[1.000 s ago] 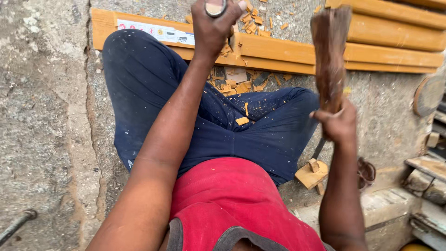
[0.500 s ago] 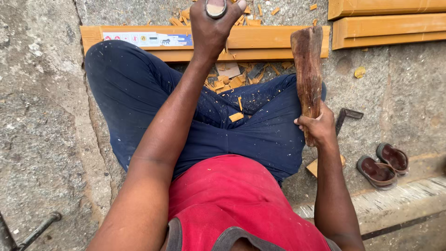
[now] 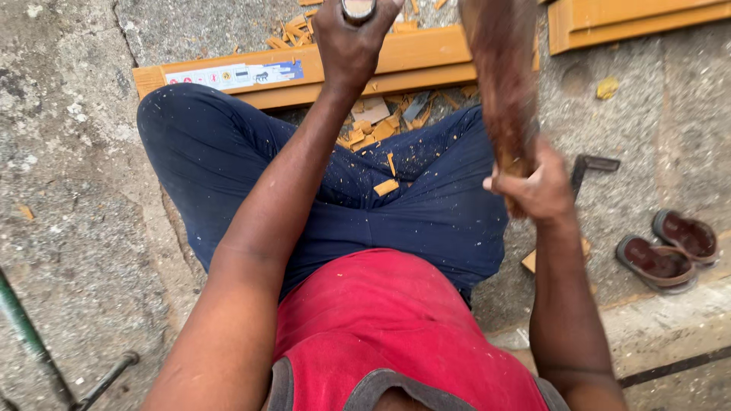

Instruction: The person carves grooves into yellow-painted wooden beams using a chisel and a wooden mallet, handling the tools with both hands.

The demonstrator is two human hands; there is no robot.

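A person in a red sleeveless top and dark blue trousers sits on a concrete floor, both arms extended toward the top of the frame. The left hand [image 3: 352,42], at upper centre, is fisted tight around the handle of a chisel [image 3: 358,9], whose round metal-ringed butt end shows just above the knuckles; the forearm runs straight and long from the lower left up to that grip, with the wrist bent slightly inward. The right hand [image 3: 535,185], at centre right, is wrapped closed around the lower end of a rough wooden mallet [image 3: 501,84], a dark brown billet that rises, blurred, toward the top edge; the right forearm stands nearly vertical along the right side of the frame. The chisel sits over an orange-painted wooden plank [image 3: 304,76] that lies across the upper part of the frame just beyond the knees, a printed sticker on its left stretch. Orange wood chips [image 3: 385,186] lie scattered on the trousers and on the floor between the legs. A second orange plank [image 3: 640,23] lies at upper right. A pair of brown sandals [image 3: 670,251] rests on the floor at the right edge, and a small dark metal tool [image 3: 590,166] lies just beside the right wrist. A green rod [image 3: 23,327] crosses the lower left corner.
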